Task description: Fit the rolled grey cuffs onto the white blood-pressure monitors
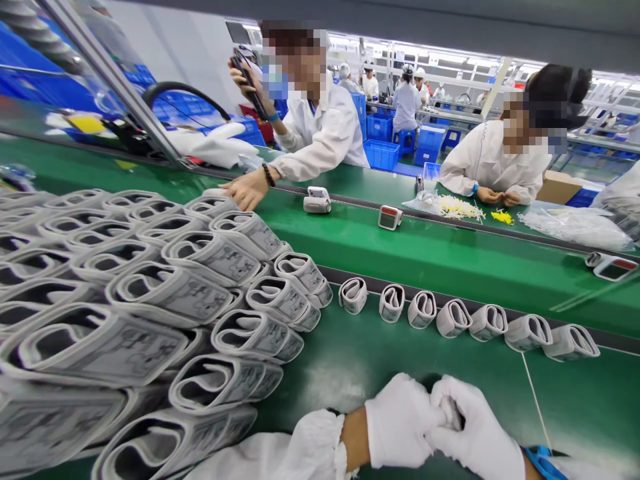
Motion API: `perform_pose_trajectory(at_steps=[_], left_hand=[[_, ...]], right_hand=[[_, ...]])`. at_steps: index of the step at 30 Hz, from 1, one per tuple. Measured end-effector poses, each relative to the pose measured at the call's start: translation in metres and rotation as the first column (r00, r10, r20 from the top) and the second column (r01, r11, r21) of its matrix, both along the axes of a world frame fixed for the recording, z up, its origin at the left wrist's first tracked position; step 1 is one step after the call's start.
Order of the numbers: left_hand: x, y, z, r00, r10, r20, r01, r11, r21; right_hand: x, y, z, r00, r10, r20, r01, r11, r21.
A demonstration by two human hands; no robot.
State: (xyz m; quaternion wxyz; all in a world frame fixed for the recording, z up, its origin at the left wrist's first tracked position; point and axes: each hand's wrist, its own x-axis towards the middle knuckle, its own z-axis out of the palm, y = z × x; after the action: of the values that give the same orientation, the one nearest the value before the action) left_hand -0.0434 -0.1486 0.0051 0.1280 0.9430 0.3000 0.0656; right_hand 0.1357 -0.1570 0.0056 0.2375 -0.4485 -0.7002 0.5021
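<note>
Left hand [403,421] and right hand [475,427] clamp something grey [451,412] (mostly hidden). Beyond the grip, seven rolled cuffs [454,325] set out; leftward, a stack [197,297] remains.

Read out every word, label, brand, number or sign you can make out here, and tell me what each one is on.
No text is readable.
Piled rolled bands: grey printing on their outer sides, too blurred to read.
Small device with a reddish strip, near the middle of the green surface: any lettering is too small to read.
Similar device at the right edge: likewise too small.
</note>
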Motion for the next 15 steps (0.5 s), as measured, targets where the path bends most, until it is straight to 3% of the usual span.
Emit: perform_pose_trajectory(at_steps=[15], left_hand=[[-0.0013, 0.0001, -0.0025, 1.0, 0.016, 0.016, -0.016, 1.0, -0.007]], right_hand=[[-0.001, -0.0011, 0.0026, 1.0, -0.03, -0.007, 0.03, 0.999, -0.036]])
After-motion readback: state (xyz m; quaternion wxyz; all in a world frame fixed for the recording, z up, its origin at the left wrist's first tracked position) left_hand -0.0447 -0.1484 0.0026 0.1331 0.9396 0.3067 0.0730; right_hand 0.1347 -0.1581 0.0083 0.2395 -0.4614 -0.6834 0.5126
